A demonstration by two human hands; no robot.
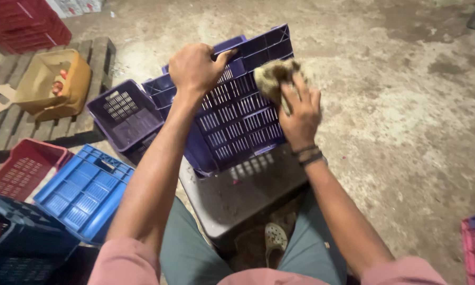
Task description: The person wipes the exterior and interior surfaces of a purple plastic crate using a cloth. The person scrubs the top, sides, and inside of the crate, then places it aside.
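Your left hand (195, 66) grips the purple crate's (232, 113) top rim (tilted on a grey bin (237, 198)); your right hand (299, 113) presses a rag (273, 76) against it. Bare floor right; four crates left.

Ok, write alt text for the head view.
Seen from above, a person's left hand grips the rim of a tilted purple slatted crate while the right hand presses a brownish rag against its slats. Red, blue and purple crates lie on the concrete floor at left.
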